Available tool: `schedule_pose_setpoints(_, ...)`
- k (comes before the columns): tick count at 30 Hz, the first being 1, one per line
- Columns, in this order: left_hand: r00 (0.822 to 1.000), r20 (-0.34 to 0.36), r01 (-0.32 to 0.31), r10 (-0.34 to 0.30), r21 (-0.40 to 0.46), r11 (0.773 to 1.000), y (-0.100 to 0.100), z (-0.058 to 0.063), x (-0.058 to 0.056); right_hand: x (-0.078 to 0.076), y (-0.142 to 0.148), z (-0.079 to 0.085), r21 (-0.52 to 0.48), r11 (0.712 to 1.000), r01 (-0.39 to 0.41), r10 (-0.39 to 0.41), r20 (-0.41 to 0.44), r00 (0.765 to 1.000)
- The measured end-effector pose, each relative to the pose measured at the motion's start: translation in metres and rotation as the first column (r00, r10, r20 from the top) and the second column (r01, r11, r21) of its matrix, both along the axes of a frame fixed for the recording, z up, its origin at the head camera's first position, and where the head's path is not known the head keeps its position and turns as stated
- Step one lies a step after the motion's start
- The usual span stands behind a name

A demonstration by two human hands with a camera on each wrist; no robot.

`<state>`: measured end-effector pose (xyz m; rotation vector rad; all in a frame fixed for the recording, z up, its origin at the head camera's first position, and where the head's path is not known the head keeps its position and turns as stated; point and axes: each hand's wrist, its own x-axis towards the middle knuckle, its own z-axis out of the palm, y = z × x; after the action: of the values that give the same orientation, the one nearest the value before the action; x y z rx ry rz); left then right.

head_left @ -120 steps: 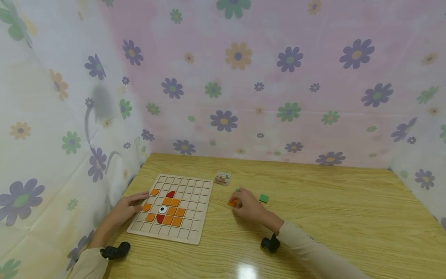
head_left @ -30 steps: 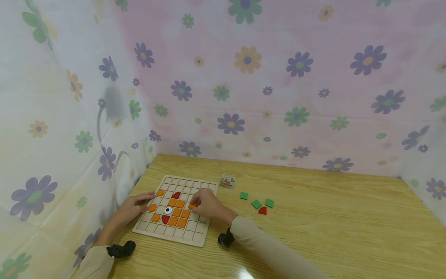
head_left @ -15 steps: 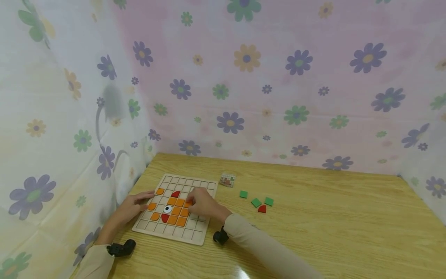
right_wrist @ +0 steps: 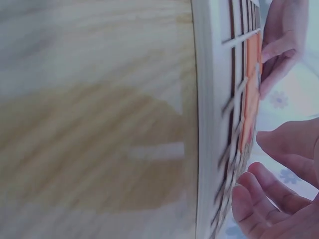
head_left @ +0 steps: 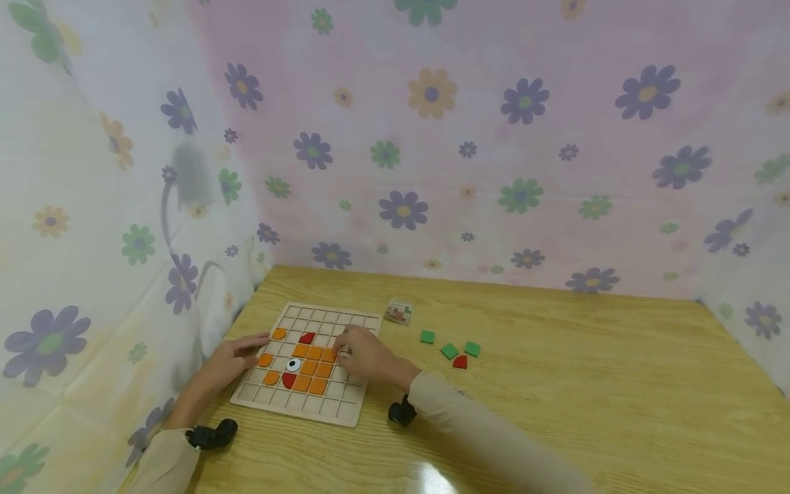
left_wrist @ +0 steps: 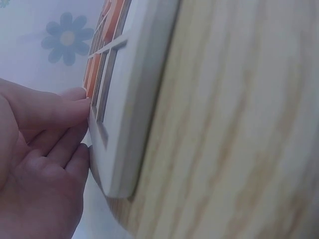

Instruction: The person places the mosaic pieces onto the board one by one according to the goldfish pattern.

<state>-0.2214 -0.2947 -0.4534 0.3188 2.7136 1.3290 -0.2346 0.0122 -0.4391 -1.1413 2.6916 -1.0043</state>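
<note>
A pale wooden grid board lies at the left of the table. On it several orange square tiles form a block beside a white eye disc. Red pieces sit above and below the disc, and rounded orange pieces lie further left. My right hand is over the board, fingertips right at the upper right orange square. In the right wrist view its thumb and fingers stand apart with nothing between them. My left hand touches the board's left edge with extended fingers and thumb.
Right of the board lie green square tiles and a red quarter-round piece. A small picture card rests behind the board's far right corner. Flowered cloth walls close off the table's back and sides.
From the table at the right, my right hand brought an orange tile to the board; it now lies at the block's upper right and the fingers have let go. My left hand stays at the edge.
</note>
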Motion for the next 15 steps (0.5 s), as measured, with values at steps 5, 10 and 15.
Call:
schedule_pose_setpoints(5,1.0,-0.011,0.009,-0.009,-0.022,1.0,-0.001,0.002,0.0,0.006,0.025,0.011,0.023,1.0,0.003,-0.004,0.037,0.999)
schedule_pose_setpoints(10,1.0,-0.005,0.014,-0.014,-0.025,1.0,-0.004,0.001,0.0,0.013,0.05,0.019,0.032,0.999,0.027,-0.028,0.037,0.999)
schedule_pose_setpoints(15,1.0,0.006,0.015,-0.015,-0.033,0.999,-0.003,0.0,-0.001,0.02,0.076,0.022,-0.01,0.999,0.047,-0.046,0.069,0.997)
